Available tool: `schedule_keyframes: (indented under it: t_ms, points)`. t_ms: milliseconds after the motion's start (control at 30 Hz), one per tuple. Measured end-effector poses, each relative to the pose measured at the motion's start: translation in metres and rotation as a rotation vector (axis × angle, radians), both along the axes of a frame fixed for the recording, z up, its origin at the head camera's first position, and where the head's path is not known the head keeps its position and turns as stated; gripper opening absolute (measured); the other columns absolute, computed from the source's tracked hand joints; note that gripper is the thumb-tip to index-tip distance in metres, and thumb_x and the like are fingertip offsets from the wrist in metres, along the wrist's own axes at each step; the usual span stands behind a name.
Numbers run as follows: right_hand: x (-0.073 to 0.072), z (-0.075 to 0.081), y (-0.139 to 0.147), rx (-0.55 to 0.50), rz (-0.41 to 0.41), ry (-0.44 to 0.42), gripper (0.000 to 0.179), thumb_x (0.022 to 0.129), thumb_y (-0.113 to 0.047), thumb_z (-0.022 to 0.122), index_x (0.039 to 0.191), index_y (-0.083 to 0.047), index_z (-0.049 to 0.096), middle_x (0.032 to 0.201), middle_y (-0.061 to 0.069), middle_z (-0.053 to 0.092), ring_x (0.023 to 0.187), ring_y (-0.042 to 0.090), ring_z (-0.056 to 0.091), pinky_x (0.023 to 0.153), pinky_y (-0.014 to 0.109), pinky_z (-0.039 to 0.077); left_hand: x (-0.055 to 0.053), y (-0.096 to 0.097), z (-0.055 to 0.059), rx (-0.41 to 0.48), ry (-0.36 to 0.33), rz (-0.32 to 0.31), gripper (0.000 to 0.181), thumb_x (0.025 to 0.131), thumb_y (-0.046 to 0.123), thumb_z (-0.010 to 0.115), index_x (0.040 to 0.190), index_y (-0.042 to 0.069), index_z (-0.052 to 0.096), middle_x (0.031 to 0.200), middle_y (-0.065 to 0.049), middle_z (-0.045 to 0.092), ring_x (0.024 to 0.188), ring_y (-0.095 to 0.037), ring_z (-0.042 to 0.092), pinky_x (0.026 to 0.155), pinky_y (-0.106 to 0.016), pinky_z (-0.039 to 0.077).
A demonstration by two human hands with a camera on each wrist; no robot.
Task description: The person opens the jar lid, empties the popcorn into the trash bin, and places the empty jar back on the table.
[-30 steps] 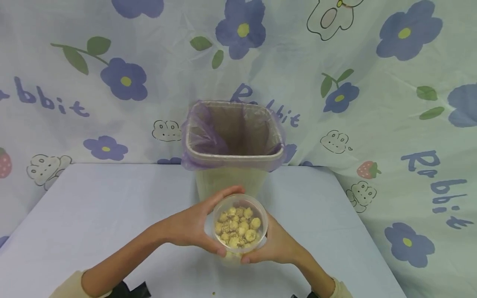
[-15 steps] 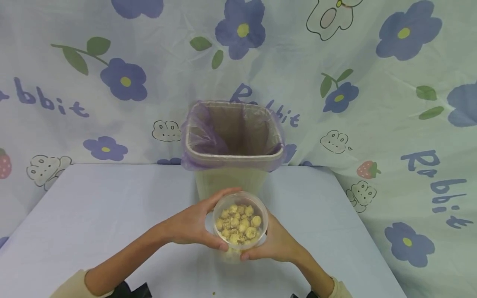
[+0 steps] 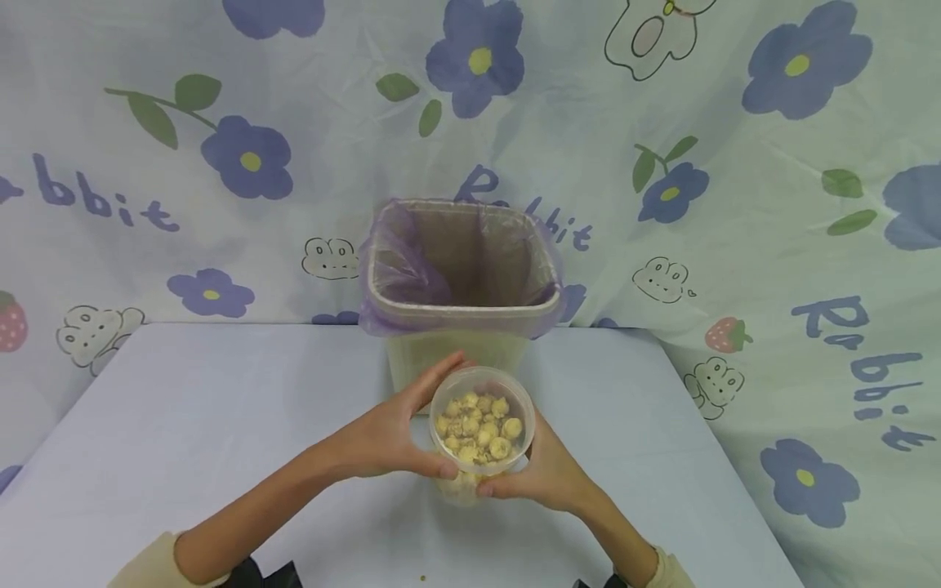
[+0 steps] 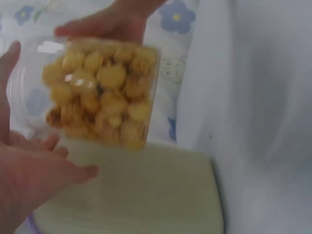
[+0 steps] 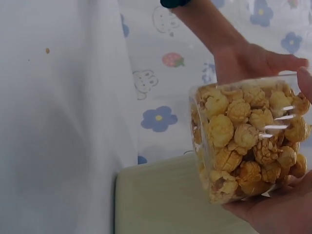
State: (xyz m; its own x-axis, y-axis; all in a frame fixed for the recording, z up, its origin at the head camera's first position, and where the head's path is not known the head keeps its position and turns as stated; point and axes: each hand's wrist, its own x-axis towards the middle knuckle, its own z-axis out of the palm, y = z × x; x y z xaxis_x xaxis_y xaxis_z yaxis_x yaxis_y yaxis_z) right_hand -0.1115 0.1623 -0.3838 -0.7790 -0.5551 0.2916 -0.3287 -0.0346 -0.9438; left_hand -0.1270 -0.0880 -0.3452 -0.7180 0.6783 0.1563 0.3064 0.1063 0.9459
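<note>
A clear plastic jar of popcorn (image 3: pixel 481 425) is held up off the table, in front of a bin. Its round rim faces the head camera, and popcorn fills its lower part. My left hand (image 3: pixel 385 433) grips the jar's left side near the rim, thumb at the front and fingers behind. From the other side, my right hand (image 3: pixel 547 469) holds it, thumb in front, its fingers mostly hidden. The right wrist view shows the popcorn jar (image 5: pixel 248 141) close up through its clear wall. In the left wrist view the jar (image 4: pixel 102 92) lies sideways across the picture.
Behind the jar, the cream bin (image 3: pixel 456 355) stands against the patterned cloth (image 3: pixel 331 163). A purple bag (image 3: pixel 397 245) lines it and folds over its rim. A small crumb (image 3: pixel 422 578) lies on the white table (image 3: pixel 243 408) near the front.
Both hands have moved the popcorn jar slightly away from the body and a little to the right. The bin has stayed in place.
</note>
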Motion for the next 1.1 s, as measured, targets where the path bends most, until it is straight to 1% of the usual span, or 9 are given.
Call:
schedule_keyframes:
  t_ms: [133, 233, 300, 433, 567, 733, 867, 1000, 1100]
  points:
    - [0.002, 0.002, 0.001, -0.020, 0.051, -0.016, 0.105, 0.071, -0.018, 0.091, 0.155, -0.017, 0.028, 0.149, 0.011, 0.041, 0.135, 0.034, 0.041, 0.111, 0.038, 0.036, -0.011, -0.007, -0.001, 0.028, -0.064, -0.137, 0.113, 0.075, 0.030, 0.089, 0.161, 0.021, 0.016, 0.161, 0.000, 0.026, 0.147, -0.031, 0.023, 0.110, -0.068, 0.018]
    - [0.002, 0.002, 0.001, -0.023, 0.077, -0.017, 0.107, 0.070, -0.017, 0.092, 0.156, -0.018, 0.028, 0.148, 0.011, 0.042, 0.135, 0.034, 0.041, 0.112, 0.038, 0.034, -0.012, -0.005, -0.001, 0.037, -0.084, -0.167, 0.108, 0.075, 0.025, 0.088, 0.160, 0.022, 0.022, 0.157, 0.001, 0.034, 0.145, -0.029, 0.026, 0.110, -0.068, 0.018]
    - [0.002, 0.002, 0.001, -0.022, 0.079, -0.004, 0.107, 0.071, -0.018, 0.092, 0.156, -0.018, 0.027, 0.148, 0.011, 0.042, 0.135, 0.034, 0.041, 0.112, 0.039, 0.034, -0.009, -0.002, -0.001, 0.041, -0.060, -0.146, 0.105, 0.075, 0.023, 0.088, 0.159, 0.022, 0.026, 0.154, 0.002, 0.038, 0.144, -0.027, 0.029, 0.110, -0.066, 0.019]
    - [0.001, 0.001, 0.003, -0.022, 0.057, 0.022, 0.104, 0.074, -0.022, 0.091, 0.155, -0.016, 0.028, 0.147, 0.012, 0.043, 0.134, 0.034, 0.042, 0.110, 0.039, 0.037, 0.000, 0.004, -0.001, 0.040, 0.001, -0.047, 0.103, 0.075, 0.020, 0.088, 0.158, 0.020, 0.027, 0.152, 0.001, 0.040, 0.141, -0.026, 0.033, 0.110, -0.065, 0.021]
    - [0.000, 0.000, 0.004, -0.021, 0.050, 0.024, 0.102, 0.076, -0.023, 0.090, 0.155, -0.015, 0.027, 0.148, 0.013, 0.042, 0.134, 0.033, 0.042, 0.109, 0.040, 0.039, 0.009, 0.007, -0.001, 0.009, -0.013, 0.025, 0.109, 0.077, 0.022, 0.088, 0.160, 0.017, 0.019, 0.157, -0.002, 0.032, 0.143, -0.028, 0.030, 0.110, -0.066, 0.021]
    - [-0.001, 0.000, 0.005, -0.030, 0.076, 0.008, 0.103, 0.075, -0.019, 0.090, 0.156, -0.014, 0.026, 0.149, 0.014, 0.039, 0.135, 0.034, 0.041, 0.110, 0.040, 0.037, 0.007, 0.003, 0.004, 0.005, -0.037, -0.015, 0.117, 0.076, 0.021, 0.088, 0.162, 0.017, 0.010, 0.163, -0.005, 0.021, 0.146, -0.030, 0.025, 0.112, -0.065, 0.017]
    - [0.000, 0.000, 0.005, -0.038, 0.096, -0.008, 0.103, 0.075, -0.017, 0.089, 0.156, -0.013, 0.026, 0.148, 0.015, 0.040, 0.134, 0.034, 0.042, 0.109, 0.040, 0.038, 0.003, 0.000, 0.008, -0.004, -0.006, -0.040, 0.109, 0.077, 0.021, 0.087, 0.161, 0.020, 0.018, 0.161, -0.001, 0.026, 0.147, -0.029, 0.023, 0.111, -0.067, 0.017]
    - [0.000, -0.001, 0.005, -0.029, 0.081, 0.006, 0.103, 0.076, -0.020, 0.090, 0.156, -0.012, 0.026, 0.149, 0.015, 0.039, 0.134, 0.033, 0.042, 0.109, 0.040, 0.038, 0.005, 0.002, 0.009, -0.036, 0.043, 0.019, 0.102, 0.076, 0.025, 0.088, 0.158, 0.025, 0.028, 0.156, 0.004, 0.035, 0.144, -0.027, 0.029, 0.109, -0.068, 0.021]
    - [0.000, -0.002, 0.006, -0.019, 0.058, 0.016, 0.103, 0.076, -0.022, 0.090, 0.156, -0.012, 0.026, 0.150, 0.014, 0.039, 0.135, 0.032, 0.041, 0.110, 0.040, 0.038, 0.009, 0.005, 0.010, -0.036, 0.054, 0.070, 0.102, 0.075, 0.026, 0.089, 0.158, 0.024, 0.030, 0.155, 0.003, 0.037, 0.143, -0.026, 0.031, 0.109, -0.067, 0.023]
